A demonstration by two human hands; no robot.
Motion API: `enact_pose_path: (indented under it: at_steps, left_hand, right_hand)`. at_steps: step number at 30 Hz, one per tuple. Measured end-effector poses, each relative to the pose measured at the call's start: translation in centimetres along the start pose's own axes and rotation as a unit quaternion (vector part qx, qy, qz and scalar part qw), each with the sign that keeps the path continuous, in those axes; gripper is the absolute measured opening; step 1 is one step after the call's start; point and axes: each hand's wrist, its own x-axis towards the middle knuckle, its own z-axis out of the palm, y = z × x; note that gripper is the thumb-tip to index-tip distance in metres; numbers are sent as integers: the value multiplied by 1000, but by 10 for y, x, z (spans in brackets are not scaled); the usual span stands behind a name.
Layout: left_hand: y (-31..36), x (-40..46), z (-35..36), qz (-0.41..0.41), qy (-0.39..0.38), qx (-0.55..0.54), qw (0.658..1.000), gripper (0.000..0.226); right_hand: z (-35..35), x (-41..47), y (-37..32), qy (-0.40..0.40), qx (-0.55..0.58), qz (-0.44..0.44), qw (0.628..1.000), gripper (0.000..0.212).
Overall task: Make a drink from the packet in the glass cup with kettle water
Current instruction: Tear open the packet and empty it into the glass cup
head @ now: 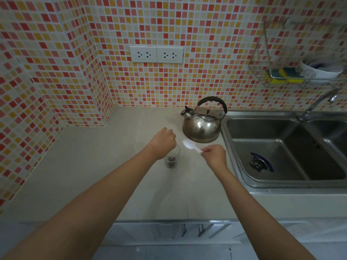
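A small glass cup [171, 160] stands on the counter with a dark layer at its bottom. My left hand [163, 143] hovers over the cup's rim, seen from the back with fingers curled under; whatever it may hold is hidden. My right hand [214, 156] pinches the handle of a white plastic spoon [190, 144], whose bowl points left toward the cup, just in front of the kettle. The steel kettle [201, 126] with a black handle sits behind the spoon, its spout facing left. No packet is visible.
A steel double sink [281, 152] with a tap [317, 104] lies right of the kettle. A wire rack [277, 76] with a sponge hangs on the tiled wall. Two wall sockets [156, 54] sit above the grey counter [93, 166], which reaches left to the tiled corner.
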Motion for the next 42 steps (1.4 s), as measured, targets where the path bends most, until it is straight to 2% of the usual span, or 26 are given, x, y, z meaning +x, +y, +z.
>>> enact_pose_path:
  at_steps: [4,7,16,19,22,26,28,30,33,35,38,40,42]
  left_hand:
    - [2,-1,2,-33,14,-45,998,18]
    - [5,-1,4,-52,25,-79,995,20]
    - [7,-4,15,-67,45,-106,991,24]
    - [6,-5,17,-68,49,-107,991,22]
    - [4,-4,18,-77,45,-114,990,22]
    - [1,-4,20,-126,45,-210,969,38]
    - [2,-6,25,-167,67,-313,933,47]
    - [2,-11,28,-209,98,-447,864,50]
    - [4,-15,28,-238,136,-648,711,47]
    - [5,-17,25,-241,141,-718,638,41]
    - [6,-24,19,-205,142,-811,530,31]
    - [6,-28,19,-202,139,-837,488,31]
    - [5,-30,20,-225,140,-841,471,32]
  right_hand:
    - [9,6,17,-75,67,178,979,19]
    - [19,4,34,-85,107,230,963,18]
    - [46,14,54,-86,33,220,971,19]
    - [46,11,51,-88,-35,208,973,24]
    - [47,8,52,-78,-54,193,977,27]
    - [45,8,55,-66,-75,168,981,29]
    - [42,6,51,-8,-66,127,990,32]
    - [40,6,39,39,-27,64,997,33]
    - [34,11,4,-41,109,-17,993,31]
    - [31,11,-21,-105,185,-61,975,29]
    - [30,8,-47,-149,216,-99,960,26]
    - [31,5,-54,-141,238,-109,955,23]
    - [32,4,-56,-123,260,-114,951,18]
